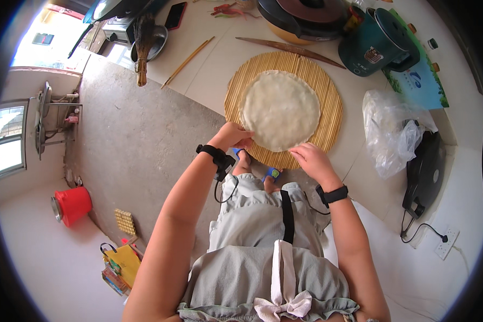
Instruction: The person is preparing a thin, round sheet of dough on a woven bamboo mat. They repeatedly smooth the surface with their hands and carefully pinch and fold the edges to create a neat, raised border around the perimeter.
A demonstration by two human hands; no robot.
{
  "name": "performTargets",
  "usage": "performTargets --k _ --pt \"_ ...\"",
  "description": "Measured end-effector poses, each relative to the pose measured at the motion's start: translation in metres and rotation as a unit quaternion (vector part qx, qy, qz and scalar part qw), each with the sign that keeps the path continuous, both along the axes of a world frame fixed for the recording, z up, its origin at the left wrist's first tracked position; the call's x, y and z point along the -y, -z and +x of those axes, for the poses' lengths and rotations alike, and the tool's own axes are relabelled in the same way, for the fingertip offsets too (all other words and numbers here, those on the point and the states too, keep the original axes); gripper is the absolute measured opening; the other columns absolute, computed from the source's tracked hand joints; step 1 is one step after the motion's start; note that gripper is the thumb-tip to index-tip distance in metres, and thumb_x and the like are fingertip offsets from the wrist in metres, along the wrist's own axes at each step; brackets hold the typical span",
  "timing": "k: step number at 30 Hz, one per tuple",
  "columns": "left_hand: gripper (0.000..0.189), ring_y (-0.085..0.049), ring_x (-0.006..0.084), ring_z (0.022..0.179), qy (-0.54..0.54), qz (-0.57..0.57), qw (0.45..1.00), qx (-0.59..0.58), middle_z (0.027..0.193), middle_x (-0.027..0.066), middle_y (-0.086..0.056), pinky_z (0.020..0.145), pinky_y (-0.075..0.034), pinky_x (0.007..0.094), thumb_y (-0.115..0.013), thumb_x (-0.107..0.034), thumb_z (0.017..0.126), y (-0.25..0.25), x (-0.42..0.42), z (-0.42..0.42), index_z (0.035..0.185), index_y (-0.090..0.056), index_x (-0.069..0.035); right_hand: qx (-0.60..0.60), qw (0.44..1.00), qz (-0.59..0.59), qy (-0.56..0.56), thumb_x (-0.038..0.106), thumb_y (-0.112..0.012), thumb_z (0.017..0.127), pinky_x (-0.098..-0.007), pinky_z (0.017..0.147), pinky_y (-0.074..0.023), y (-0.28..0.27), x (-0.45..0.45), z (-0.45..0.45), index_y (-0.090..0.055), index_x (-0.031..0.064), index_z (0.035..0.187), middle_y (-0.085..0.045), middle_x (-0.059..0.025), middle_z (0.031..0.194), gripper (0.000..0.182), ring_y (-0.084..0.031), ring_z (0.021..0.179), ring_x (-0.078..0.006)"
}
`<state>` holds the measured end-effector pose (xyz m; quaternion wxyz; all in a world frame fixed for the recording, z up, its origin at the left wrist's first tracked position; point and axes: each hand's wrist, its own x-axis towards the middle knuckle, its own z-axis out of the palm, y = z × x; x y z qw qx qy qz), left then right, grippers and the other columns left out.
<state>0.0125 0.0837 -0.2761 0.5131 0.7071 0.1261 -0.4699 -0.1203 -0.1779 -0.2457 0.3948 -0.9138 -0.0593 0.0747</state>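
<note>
A flat round of pale dough [281,108] with a crimped rim lies on a round mat of plant stalks [331,100] at the counter's edge. My left hand [234,136] is at the dough's lower left rim, its thumb and fingertips pinching the edge. At the lower right rim, my right hand [312,159] has thumb and forefinger together on the dough's edge. A black strap with a small device is on each wrist. Behind the mat lies a tapered wooden rolling pin [292,48].
Chopsticks [188,61], a straw brush [141,52] on a metal bowl [159,42], and a phone [176,16] lie left. An electric pan [306,20] stands behind; a green kettle [362,44], a plastic bag [390,133] and a black appliance [426,173] are right.
</note>
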Motion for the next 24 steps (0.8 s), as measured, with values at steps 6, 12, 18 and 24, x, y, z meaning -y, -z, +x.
performTargets --k 6,12,18,24 --pt "0.02 -0.072 0.0205 0.07 0.002 -0.015 0.999 0.036 0.079 0.0153 -0.072 0.063 -0.06 0.0267 -0.068 -0.012 0.088 0.005 0.001 -0.004 0.085 -0.068 0.009 0.013 1.0 0.003 -0.014 0.017 -0.063 0.09 -0.0391 0.074 -0.0509 0.003 0.002 0.003 -0.069 0.0043 0.096 -0.066 -0.0105 0.088 0.016 -0.063 0.085 -0.0308" --pt "0.025 -0.072 0.019 0.081 -0.002 -0.024 1.0 0.015 0.087 0.013 -0.072 0.075 -0.06 0.0258 -0.066 -0.017 0.092 0.002 0.0 -0.007 0.09 -0.07 0.007 -0.002 1.0 0.015 -0.009 0.017 -0.062 0.091 -0.0378 0.074 -0.0516 0.006 0.007 0.0 -0.069 0.0048 0.097 -0.067 -0.0106 0.092 0.015 -0.064 0.087 -0.03" --pt "0.019 -0.072 0.0185 0.071 0.002 0.001 1.0 0.014 0.079 0.013 -0.072 0.065 -0.06 0.0258 -0.067 -0.011 0.089 -0.011 0.008 -0.009 0.084 -0.07 0.008 -0.021 1.0 0.011 0.008 0.019 -0.061 0.09 -0.0399 0.074 -0.0522 0.002 0.009 -0.003 -0.07 0.0063 0.095 -0.068 -0.0109 0.091 0.016 -0.065 0.086 -0.0315" --pt "0.018 -0.072 0.0187 0.072 0.008 -0.036 0.999 0.033 0.079 0.013 -0.072 0.066 -0.06 0.026 -0.067 -0.009 0.088 0.013 0.005 -0.011 0.083 -0.07 0.007 -0.008 1.0 0.004 0.007 0.02 -0.061 0.091 -0.0402 0.074 -0.052 0.003 0.011 -0.006 -0.07 0.0062 0.095 -0.068 -0.0109 0.092 0.017 -0.064 0.086 -0.0318"
